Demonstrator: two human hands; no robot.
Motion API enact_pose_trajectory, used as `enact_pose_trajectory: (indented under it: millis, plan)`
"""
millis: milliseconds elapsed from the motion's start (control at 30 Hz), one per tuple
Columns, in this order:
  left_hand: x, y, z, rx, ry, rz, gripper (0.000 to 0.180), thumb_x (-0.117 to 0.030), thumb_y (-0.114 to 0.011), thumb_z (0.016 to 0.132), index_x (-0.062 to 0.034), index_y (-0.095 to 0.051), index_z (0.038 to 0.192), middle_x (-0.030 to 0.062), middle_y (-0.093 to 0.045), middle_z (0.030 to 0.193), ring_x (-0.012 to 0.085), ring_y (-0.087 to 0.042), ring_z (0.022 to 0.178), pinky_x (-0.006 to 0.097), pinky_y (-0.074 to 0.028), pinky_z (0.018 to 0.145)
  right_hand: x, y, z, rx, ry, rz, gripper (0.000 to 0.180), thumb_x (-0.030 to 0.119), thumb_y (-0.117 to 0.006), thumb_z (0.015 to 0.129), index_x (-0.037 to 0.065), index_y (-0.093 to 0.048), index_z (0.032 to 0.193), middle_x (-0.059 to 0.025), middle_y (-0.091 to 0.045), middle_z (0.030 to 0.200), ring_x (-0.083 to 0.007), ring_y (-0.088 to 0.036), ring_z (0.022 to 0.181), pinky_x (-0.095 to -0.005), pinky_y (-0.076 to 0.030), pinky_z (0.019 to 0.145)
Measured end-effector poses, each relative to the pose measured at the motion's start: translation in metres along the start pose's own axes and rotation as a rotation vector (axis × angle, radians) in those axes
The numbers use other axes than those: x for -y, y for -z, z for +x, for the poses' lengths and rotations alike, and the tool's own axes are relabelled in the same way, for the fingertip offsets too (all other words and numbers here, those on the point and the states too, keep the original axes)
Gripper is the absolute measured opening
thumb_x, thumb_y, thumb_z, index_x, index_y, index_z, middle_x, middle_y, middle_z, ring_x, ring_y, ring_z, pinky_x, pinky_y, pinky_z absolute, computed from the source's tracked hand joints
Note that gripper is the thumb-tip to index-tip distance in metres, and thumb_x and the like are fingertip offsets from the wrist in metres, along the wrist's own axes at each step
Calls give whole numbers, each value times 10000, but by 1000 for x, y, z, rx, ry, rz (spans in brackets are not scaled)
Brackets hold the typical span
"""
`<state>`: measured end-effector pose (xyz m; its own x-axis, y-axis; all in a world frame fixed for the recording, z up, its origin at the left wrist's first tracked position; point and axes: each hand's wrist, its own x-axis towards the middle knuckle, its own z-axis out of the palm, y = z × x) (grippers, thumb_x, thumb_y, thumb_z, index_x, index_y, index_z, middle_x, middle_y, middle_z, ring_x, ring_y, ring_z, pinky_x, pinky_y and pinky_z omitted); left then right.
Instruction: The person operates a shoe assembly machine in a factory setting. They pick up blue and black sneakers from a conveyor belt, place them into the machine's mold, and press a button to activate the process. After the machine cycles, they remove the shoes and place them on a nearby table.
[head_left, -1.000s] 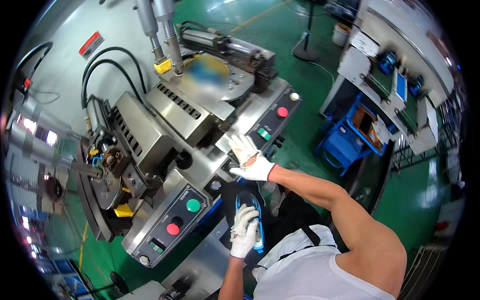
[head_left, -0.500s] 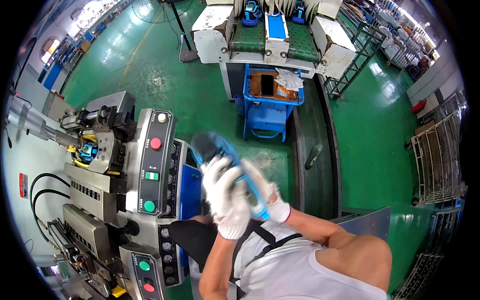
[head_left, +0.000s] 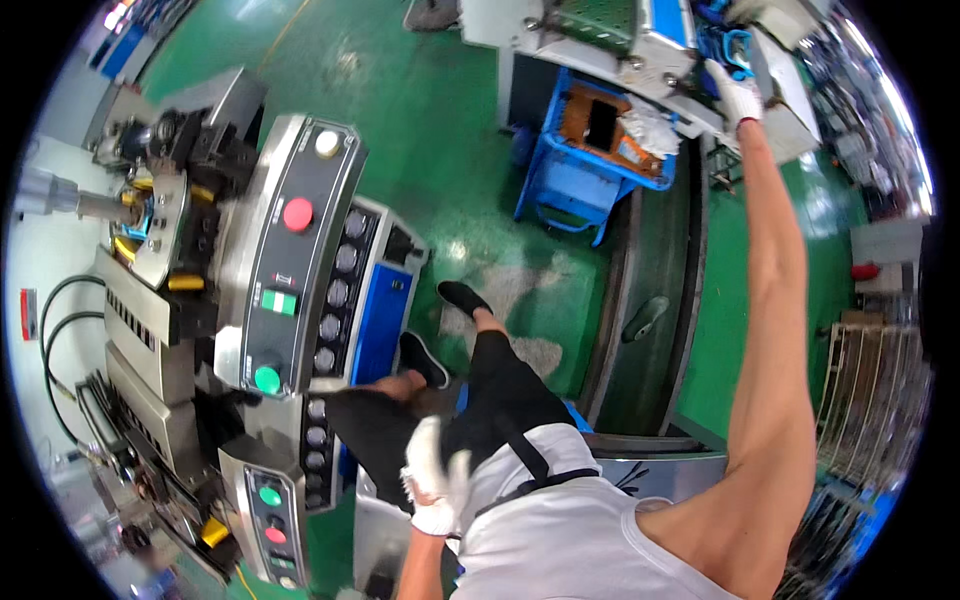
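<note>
**Blue part set on the far bench at full reach**

The right hand (head_left: 738, 92), gloved in white, closes on a blue looped part (head_left: 733, 48) at the grey bench (head_left: 660, 75), the arm stretched fully out, probably because the bench stands well apart from the person. The part looks like a small blue frame with an opening. The left hand (head_left: 435, 478) hangs at the waist, loosely curled and holding nothing, near the control panel (head_left: 290, 255). A blue bin (head_left: 580, 175) sits below the bench
</note>
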<state>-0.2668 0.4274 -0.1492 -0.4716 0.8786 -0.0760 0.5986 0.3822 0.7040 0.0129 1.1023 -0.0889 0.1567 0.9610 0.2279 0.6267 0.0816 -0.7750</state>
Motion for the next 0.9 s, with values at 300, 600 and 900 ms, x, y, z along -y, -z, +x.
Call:
enact_pose_trajectory:
  millis: [300, 600, 900]
  plan:
    - [90, 59, -330, -452, 1284, 356, 620, -262, -609, 1011, -39, -399, 1551, 216, -459, 1557, 359, -452, 1433, 420, -332, 1207, -151, -18, 90, 40, 309, -521, 713, 399, -710, 904, 8, -505, 1465, -204, -558, 1426, -341, -562, 1288, -419, -484, 1060]
    - [6, -58, -508, -671, 1951, -216, 617, -363, -778, 868, -17, -600, 1346, 198, -660, 1304, 270, -677, 1139, 389, -538, 965, -146, -136, -213, 681, -118, 338, 492, 196, -682, 979, 9, -546, 1414, -183, -625, 1329, -316, -638, 1189, -405, -562, 977]
    - [15, -148, -424, -941, 1998, -345, 829, -298, -911, 716, -84, -544, 1428, 200, -655, 1344, 382, -617, 1245, 482, -463, 1074, 110, -149, -577, 1655, 329, 174, 544, 146, -688, 993, -31, -492, 1469, -170, -567, 1466, -250, -610, 1272, -359, -523, 1044]
